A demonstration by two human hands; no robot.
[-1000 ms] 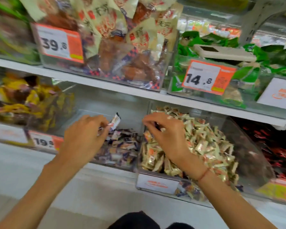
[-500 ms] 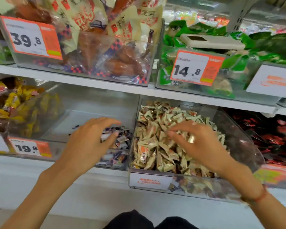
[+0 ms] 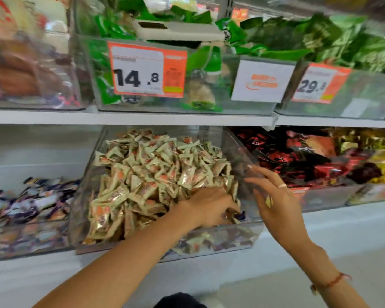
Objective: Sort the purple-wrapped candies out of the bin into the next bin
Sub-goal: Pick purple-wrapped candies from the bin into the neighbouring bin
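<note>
A clear plastic bin (image 3: 85,218) heaped with beige-gold wrapped candies (image 3: 151,174) sits on the white shelf (image 3: 320,230); beside it, purple-wrapped candies (image 3: 31,201). The left hand (image 3: 209,207) digs among candies near a purple wrapper (image 3: 240,216), grip unclear. The right hand (image 3: 273,203) hovers, fingers spread.

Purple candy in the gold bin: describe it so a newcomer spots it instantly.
Lower shelf, middle clear bin heaped with gold-wrapped candies. At its front right corner, just past the left hand, lies the purple candy. It is the only dark purple wrapper showing on top of that gold heap.

White shelf (image 3: 142,276) carries clear candy bins (image 3: 165,243)
</note>
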